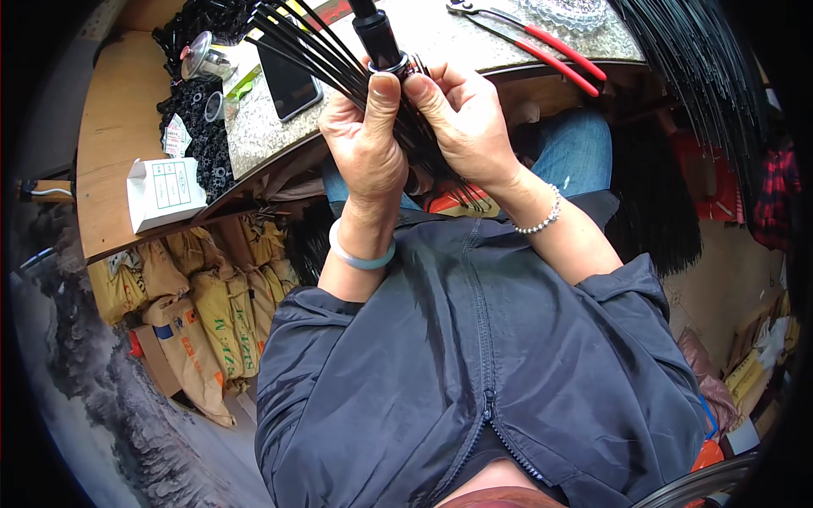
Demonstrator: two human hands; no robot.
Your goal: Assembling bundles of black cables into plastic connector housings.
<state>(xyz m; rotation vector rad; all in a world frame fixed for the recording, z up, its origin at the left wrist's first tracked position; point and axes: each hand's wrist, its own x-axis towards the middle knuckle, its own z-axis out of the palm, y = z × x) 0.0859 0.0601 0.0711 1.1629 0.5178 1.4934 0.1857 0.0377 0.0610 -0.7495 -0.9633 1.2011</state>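
Both thumbs press at the lower end of a black cylindrical tube (pixel 378 38), where a shiny ring sits around it. My left hand (pixel 368 140) is closed on it from the left, and my right hand (pixel 466 127) grips from the right. Thin black ribs (pixel 318 52) fan out to the upper left beside the tube, like those of an umbrella frame. More dark rods run down between my hands toward my lap. My thumbs and palms hide the joint itself. A smartphone (pixel 288 80) lies to the left of my left hand.
Red-handled pliers (pixel 546 49) lie on the speckled tabletop (pixel 254 140) at right. A mass of small black parts (pixel 218 157), a metal lidded pot (pixel 203 59) and a white box (pixel 167 193) are at left. Long black rods (pixel 699 76) hang at right; sacks (pixel 195 313) stand below.
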